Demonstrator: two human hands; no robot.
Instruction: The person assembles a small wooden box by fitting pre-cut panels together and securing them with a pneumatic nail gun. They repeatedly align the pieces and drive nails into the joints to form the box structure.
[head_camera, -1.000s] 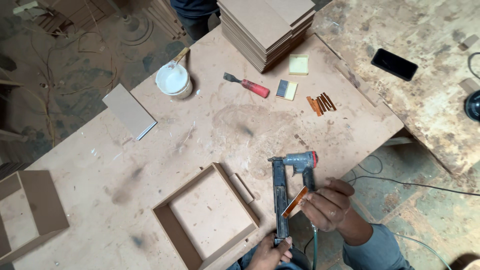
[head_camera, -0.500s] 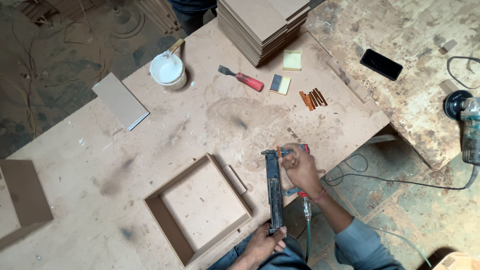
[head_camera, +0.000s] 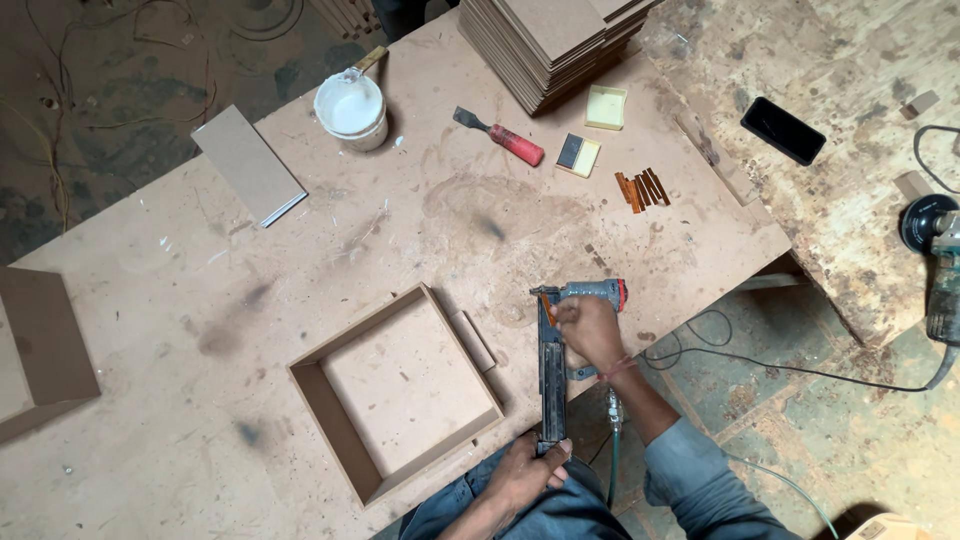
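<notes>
While the left hand (head_camera: 525, 465) gripped the nail gun's (head_camera: 553, 375) magazine end to steady it, the right hand's (head_camera: 588, 330) fingers pinched a nail strip (head_camera: 546, 302) – feeding the magazine – beside the square tray (head_camera: 395, 390).

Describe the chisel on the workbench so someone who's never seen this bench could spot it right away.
Start at the tall stack of boards at the far edge of the workbench. Just in front of it, right of the white bucket, lies the chisel. It is the only tool there with a red handle and a dark blade.
</notes>
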